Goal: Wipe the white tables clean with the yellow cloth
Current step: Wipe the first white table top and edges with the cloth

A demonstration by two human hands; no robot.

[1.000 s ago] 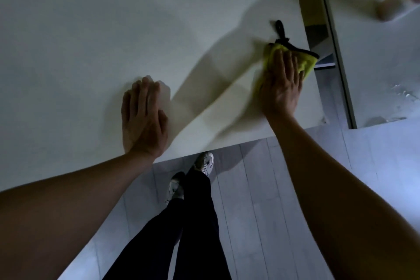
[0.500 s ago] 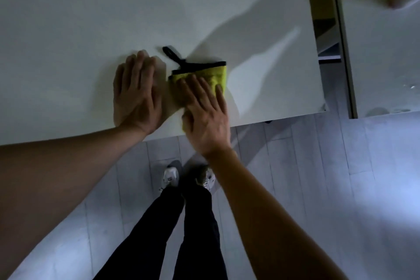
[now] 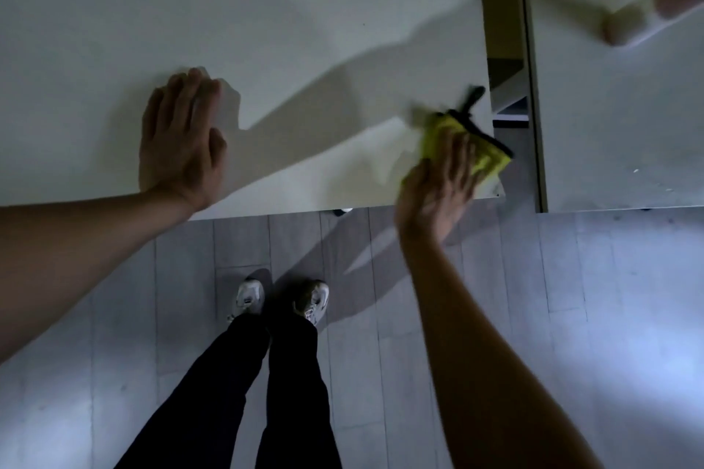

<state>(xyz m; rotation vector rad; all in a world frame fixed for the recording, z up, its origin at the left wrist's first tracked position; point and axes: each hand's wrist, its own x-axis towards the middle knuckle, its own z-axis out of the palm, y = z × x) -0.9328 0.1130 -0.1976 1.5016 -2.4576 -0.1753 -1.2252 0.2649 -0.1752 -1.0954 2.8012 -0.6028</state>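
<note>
A white table (image 3: 266, 11) fills the upper left of the head view. My left hand (image 3: 183, 141) lies flat on it near the front edge, fingers straight and together. The yellow cloth (image 3: 491, 160), edged in black with a black loop, sits at the table's front right corner. My right hand (image 3: 442, 183) presses on the cloth with straight fingers, its heel over the table's front edge. A second white table (image 3: 617, 118) stands to the right across a narrow gap.
Another person's arm (image 3: 655, 8) reaches over the second table at the top right, blurred. A gap with a frame and shelf (image 3: 506, 88) separates the two tables. My legs and shoes (image 3: 282, 301) stand on the grey plank floor below the table edge.
My right hand has swept the cloth from beside my left hand to the table's front right corner. My left hand has stayed flat on the table.
</note>
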